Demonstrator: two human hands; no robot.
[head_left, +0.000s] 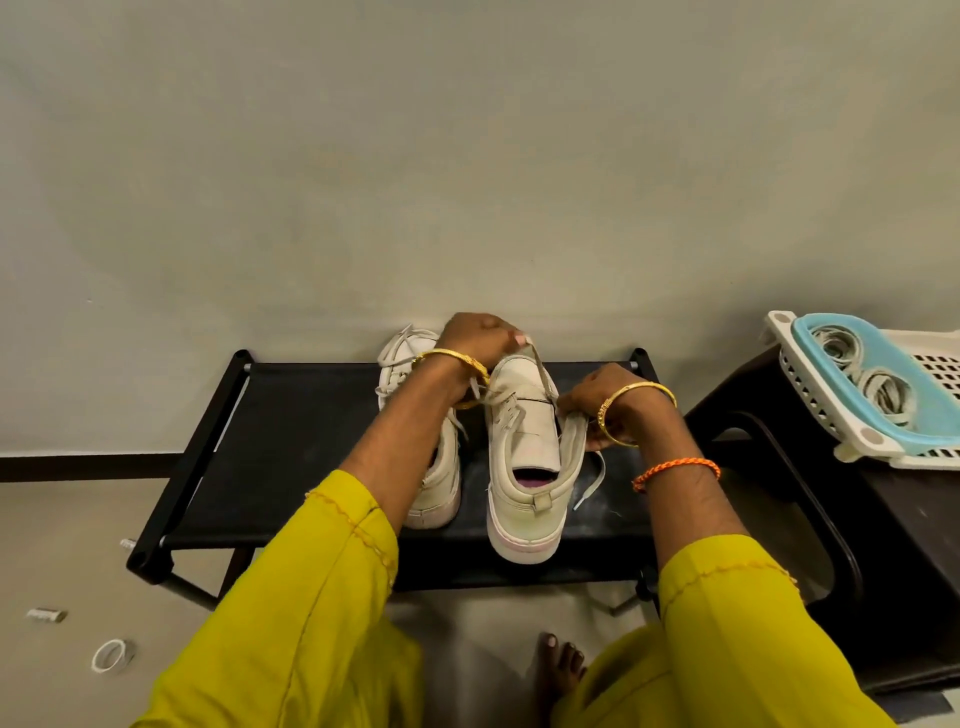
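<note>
You have two scuffed off-white sneakers on one shoe rack (311, 415) — left sneaker (441, 483), right sneaker (524, 514). Your left hand (478, 338) pinches the right sneaker's lace (540, 366); your right hand (592, 400) grips its side.

Grey wall (467, 156), pale floor (62, 519), black rack (311, 415) w/ dark stool (909, 545) on rt.

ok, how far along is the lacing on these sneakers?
Done: only the toe eyelets of the nearer sneaker look laced. In hand: left hand pinches the lace pulled up from there; right hand grips that shoe's side. Left: its tongue is bare, a lace end trails on the rack. Other sneaker mostly hidden.
</note>
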